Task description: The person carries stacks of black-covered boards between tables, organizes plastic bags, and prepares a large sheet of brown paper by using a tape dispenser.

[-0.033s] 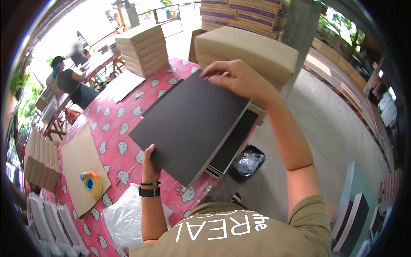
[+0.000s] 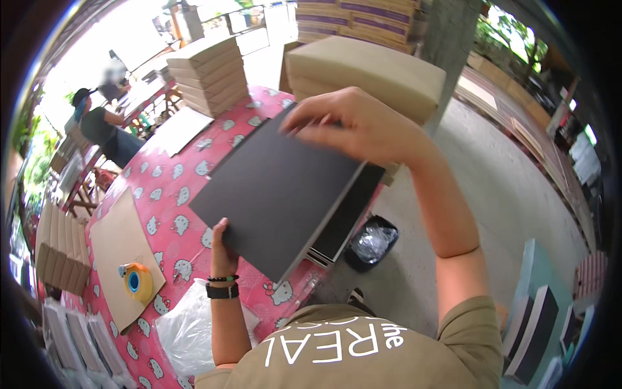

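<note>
A flat black square panel is tilted over the table in front of me. My left hand grips its near left edge, thumb on top and fingers hidden below. Over the panel's far right part is my right hand, fingers bent, apart and slightly blurred, holding nothing visible. Whether its fingertips touch the surface I cannot tell. Under the panel, more black panels with pale edges show in a stack.
A pink patterned cloth covers the table. On it are a cardboard sheet with a yellow tape roll, clear plastic and wrapped brown packages. A black bin stands on the floor. Another person works far left.
My right hand has moved left over the panel, and its fingers have spread from a closer curl at the far edge. My left hand keeps its grip; the view has shifted slightly.
</note>
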A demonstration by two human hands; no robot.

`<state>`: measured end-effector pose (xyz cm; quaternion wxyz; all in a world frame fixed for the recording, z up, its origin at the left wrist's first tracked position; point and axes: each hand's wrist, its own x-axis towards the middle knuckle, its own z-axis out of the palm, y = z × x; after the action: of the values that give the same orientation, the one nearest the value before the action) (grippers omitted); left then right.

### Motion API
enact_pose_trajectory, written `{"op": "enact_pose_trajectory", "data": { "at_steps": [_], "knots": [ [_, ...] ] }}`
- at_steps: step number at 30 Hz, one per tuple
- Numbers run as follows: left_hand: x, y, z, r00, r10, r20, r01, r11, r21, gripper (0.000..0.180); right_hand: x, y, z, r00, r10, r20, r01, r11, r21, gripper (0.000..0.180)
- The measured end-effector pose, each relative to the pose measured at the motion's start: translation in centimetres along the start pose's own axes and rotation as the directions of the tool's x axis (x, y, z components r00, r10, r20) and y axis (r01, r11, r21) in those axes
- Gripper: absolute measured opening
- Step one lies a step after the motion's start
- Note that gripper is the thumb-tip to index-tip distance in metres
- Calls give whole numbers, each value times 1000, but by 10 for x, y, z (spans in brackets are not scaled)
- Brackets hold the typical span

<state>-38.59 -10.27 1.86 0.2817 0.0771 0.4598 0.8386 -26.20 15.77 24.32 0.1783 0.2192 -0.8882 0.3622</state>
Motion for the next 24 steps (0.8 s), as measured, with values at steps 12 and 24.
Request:
{"op": "enact_pose_trajectory", "data": {
  "at_steps": [12,24],
  "knots": [
    [-3,-6,10,1000,23,-1,-23,997,-75,41,-117,-173,22,821,133,555,268,769,-580,30],
    [-51,-11,117,404,906,-125,-692,393,605,40,-233,-210,5,910,258,324,41,723,-690,36]
  ]
}}
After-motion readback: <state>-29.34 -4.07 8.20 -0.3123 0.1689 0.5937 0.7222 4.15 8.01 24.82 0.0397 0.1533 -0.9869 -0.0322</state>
